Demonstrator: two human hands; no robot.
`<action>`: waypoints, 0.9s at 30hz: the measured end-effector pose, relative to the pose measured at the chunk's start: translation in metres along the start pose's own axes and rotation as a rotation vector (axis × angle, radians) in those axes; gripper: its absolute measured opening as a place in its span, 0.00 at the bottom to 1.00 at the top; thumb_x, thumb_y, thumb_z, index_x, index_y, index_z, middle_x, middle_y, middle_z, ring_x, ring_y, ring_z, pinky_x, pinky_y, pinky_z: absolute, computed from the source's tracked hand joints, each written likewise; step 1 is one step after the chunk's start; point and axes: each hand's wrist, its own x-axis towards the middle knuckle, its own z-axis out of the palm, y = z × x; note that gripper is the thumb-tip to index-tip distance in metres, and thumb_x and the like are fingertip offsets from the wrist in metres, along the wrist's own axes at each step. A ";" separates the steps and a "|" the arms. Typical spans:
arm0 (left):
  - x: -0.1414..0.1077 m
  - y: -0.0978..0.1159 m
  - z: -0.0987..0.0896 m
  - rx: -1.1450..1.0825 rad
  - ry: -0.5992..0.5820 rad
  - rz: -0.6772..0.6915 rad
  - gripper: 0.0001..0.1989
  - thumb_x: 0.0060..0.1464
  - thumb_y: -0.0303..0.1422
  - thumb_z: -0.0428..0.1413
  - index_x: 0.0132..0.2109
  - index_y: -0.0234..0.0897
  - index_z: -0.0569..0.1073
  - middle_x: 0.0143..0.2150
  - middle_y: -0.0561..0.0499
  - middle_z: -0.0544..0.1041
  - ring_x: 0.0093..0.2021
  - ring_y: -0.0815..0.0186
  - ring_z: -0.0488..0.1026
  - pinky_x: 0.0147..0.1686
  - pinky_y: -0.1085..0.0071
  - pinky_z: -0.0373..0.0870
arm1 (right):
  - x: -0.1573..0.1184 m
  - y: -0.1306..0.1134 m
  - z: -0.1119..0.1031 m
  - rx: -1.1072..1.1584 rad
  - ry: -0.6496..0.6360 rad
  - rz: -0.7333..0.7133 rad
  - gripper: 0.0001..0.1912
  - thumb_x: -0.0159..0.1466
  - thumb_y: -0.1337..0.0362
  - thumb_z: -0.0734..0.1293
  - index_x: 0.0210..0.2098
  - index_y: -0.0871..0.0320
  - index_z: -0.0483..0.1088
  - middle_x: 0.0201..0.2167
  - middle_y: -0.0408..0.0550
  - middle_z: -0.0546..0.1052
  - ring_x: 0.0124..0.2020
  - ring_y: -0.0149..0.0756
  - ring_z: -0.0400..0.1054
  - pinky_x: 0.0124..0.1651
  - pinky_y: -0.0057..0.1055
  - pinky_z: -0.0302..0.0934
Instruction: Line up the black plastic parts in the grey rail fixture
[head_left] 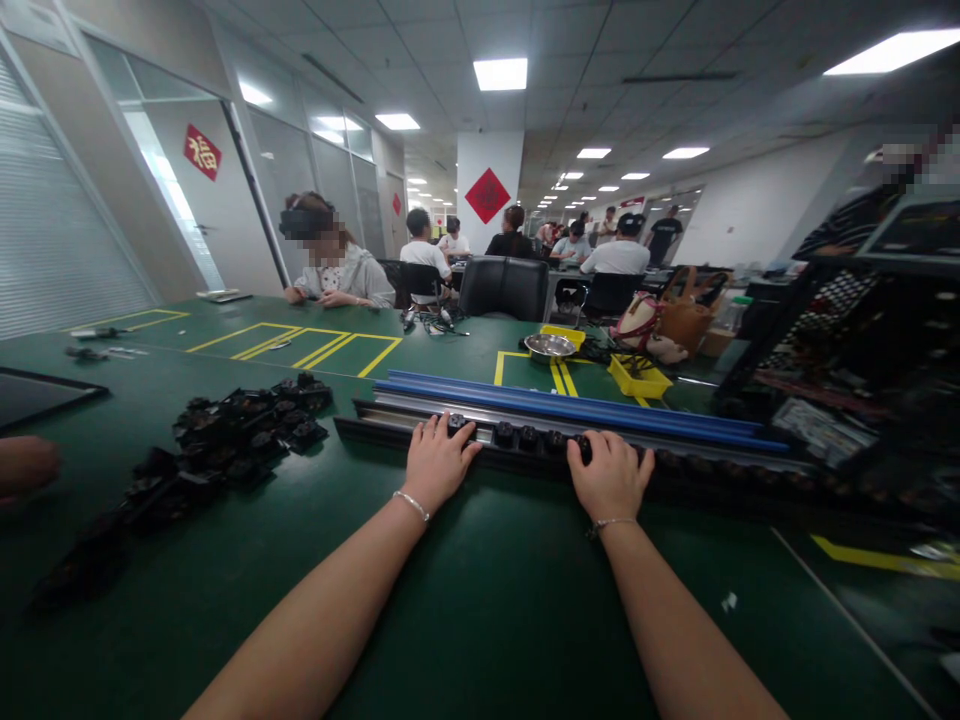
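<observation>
A long dark rail [390, 425] with a silvery inner channel lies across the green table in front of me. Several small black wheel-like parts [529, 437] sit in a row along it. My left hand [439, 465] is at the rail's left portion, its thumb and forefinger closed about one black block [459, 426]. Further right, my right hand [613, 475] rests over the rail, with thumb and forefinger pinched about another black part [583, 447]. The undersides of both held parts are hidden by the fingers and the rail.
Behind the rail lie blue rails [570, 405]. A heap of black parts [255, 425] spreads to the left, near another person's hand [26, 467]. Further back are a metal bowl [550, 346] and a yellow bin [639, 378]. A person [337, 270] sits across the table.
</observation>
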 end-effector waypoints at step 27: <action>0.000 -0.016 -0.001 -0.020 0.082 -0.020 0.21 0.60 0.45 0.42 0.52 0.48 0.72 0.55 0.44 0.68 0.56 0.55 0.62 0.53 0.59 0.58 | -0.001 0.002 0.003 0.049 0.009 -0.016 0.19 0.61 0.52 0.56 0.40 0.57 0.71 0.43 0.54 0.72 0.48 0.47 0.59 0.58 0.56 0.38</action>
